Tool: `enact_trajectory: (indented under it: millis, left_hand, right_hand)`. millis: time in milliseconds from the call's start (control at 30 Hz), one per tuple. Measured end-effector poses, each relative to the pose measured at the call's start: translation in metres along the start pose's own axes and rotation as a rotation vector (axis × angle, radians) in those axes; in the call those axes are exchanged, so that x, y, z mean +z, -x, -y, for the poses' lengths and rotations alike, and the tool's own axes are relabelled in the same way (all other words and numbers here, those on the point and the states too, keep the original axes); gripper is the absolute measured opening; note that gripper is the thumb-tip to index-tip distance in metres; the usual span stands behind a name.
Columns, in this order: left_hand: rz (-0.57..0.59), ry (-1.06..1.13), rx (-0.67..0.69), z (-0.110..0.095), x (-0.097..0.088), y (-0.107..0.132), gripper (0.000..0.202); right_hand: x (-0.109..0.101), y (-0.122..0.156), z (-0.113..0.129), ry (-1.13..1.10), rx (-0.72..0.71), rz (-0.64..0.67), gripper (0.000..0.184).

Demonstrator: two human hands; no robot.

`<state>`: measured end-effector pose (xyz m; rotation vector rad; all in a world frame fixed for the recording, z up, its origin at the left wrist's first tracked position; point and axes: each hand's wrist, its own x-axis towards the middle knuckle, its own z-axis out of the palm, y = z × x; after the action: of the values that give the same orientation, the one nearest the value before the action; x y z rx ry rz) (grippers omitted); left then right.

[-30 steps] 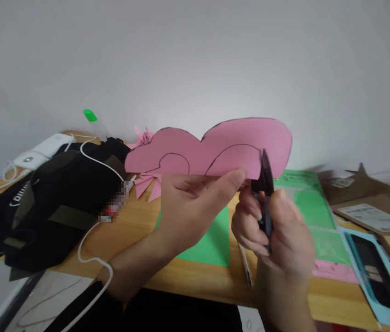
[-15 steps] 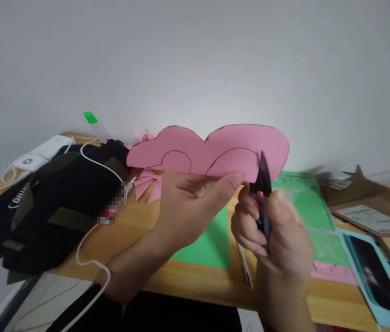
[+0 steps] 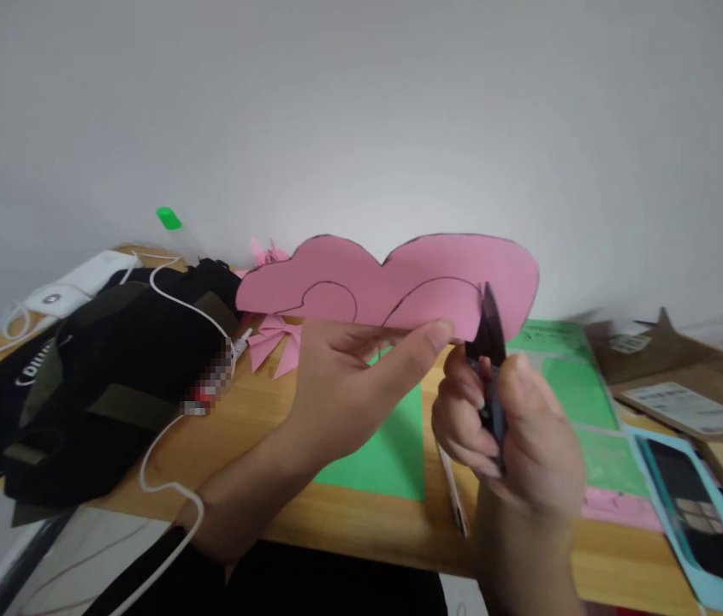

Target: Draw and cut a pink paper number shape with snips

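A pink paper [image 3: 412,274] with wavy cut edges and drawn black curves is held up in the middle of the view. My left hand [image 3: 361,393] pinches its lower edge, thumb in front and fingers behind. My right hand [image 3: 515,436] is closed around dark-handled scissors [image 3: 490,334]. Their blades point up and lie on the right part of the paper, at the end of the larger drawn curve. The blades look nearly closed. Some of my right fingers are hidden behind the handles.
A green sheet [image 3: 393,453] and a pen [image 3: 454,492] lie on the wooden table [image 3: 348,530]. A pink paper bow [image 3: 276,342] is behind my left hand. A black bag [image 3: 117,376] fills the left, with a white cable [image 3: 172,488]. At right are a phone [image 3: 698,509] and cardboard [image 3: 682,368].
The paper, scissors and right hand have shifted very slightly right and down. Both holds look the same, and the blades stay at the same place on the paper.
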<state>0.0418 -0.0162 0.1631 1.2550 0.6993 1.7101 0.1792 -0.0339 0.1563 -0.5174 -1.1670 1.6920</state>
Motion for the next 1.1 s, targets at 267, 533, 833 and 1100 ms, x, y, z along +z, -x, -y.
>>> enact_trajectory:
  millis: [267,533,833,1100]
  left_hand:
    - [0.035,0.049,0.016,0.0021,-0.0003,-0.0011,0.018]
    - [0.04,0.037,0.005,0.0024,-0.002,-0.0005,0.012]
    - [0.058,0.101,0.007,0.0026,-0.0018,-0.0022,0.021]
    - [0.037,0.068,-0.097,0.001,-0.0026,-0.0002,0.003]
  right_hand:
    - [-0.0013,-0.0003,0.0011,-0.006,0.003,0.008,0.037]
    - [-0.0013,0.0009,0.0003,-0.017,0.005,0.013,0.037]
    - [-0.0012,0.0014,0.0004,-0.022,0.002,0.022,0.037]
    - [-0.0021,0.0021,0.0011,-0.023,0.02,0.013,0.037]
